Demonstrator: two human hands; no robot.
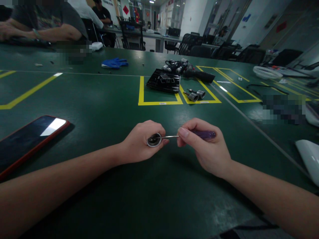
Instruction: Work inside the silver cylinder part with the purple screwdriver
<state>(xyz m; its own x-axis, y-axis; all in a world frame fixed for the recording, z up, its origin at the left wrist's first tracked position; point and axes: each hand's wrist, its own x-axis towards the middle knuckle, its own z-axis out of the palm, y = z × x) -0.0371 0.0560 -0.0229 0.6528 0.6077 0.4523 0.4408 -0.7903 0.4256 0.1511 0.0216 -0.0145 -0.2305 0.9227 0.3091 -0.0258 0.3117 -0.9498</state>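
Note:
My left hand point(141, 141) is closed around a small round metal part point(154, 140), its open end facing me. Most of that part's body is hidden by the fingers. In my right hand point(208, 146) is a screwdriver with a purple handle point(204, 134), gripped between thumb and fingers. Its thin metal shaft point(170, 136) points left and reaches the mouth of the metal part; I cannot tell how deep the tip sits. Both hands are just above the green table point(159, 199).
A phone point(32, 139) lies at left. Taped yellow boxes hold a black package point(164, 81) and metal cup-ended parts point(193, 95). Behind are dark tools point(175, 65), a black cylinder point(203, 76) and a blue glove point(115, 63). A person point(47, 23) sits across the table.

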